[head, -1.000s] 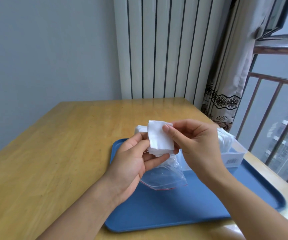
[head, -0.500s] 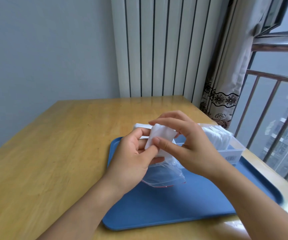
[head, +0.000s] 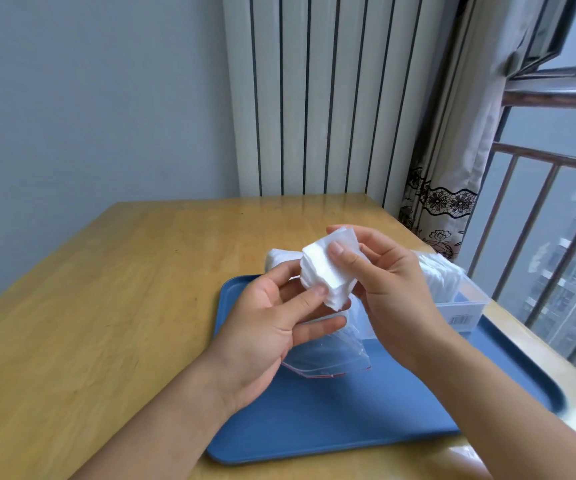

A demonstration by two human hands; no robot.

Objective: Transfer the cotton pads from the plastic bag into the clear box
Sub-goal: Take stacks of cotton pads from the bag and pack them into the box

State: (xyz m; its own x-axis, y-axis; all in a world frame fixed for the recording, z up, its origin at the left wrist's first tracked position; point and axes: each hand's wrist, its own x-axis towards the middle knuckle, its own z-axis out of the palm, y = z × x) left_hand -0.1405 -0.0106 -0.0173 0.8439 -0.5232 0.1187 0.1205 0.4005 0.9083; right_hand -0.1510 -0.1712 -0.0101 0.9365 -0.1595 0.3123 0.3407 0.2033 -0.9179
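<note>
Head view is showing me both hands raised over the blue tray [head: 331,420], forearms coming in from the bottom edge and angling toward each other. My right hand [head: 397,289] is turning palm-inward, thumb laid flat across the front of a stack of white cotton pads [head: 326,275] while its fingers are curling behind; that grip is clamping on the stack. My left hand [head: 269,327] is sitting just below and to the left, palm up; its thumb is touching the stack's lower edge, and the fingers underneath are curling round the neck of the plastic bag [head: 328,355], so that grip is closing on the bag. The bag is hanging down from the left hand, its red-lined mouth trailing just above the tray.

Behind the right hand, the clear box [head: 459,303] is standing on the tray's far right part, with more white pads already showing inside it. Everything is resting on the wooden surface [head: 106,306].
</note>
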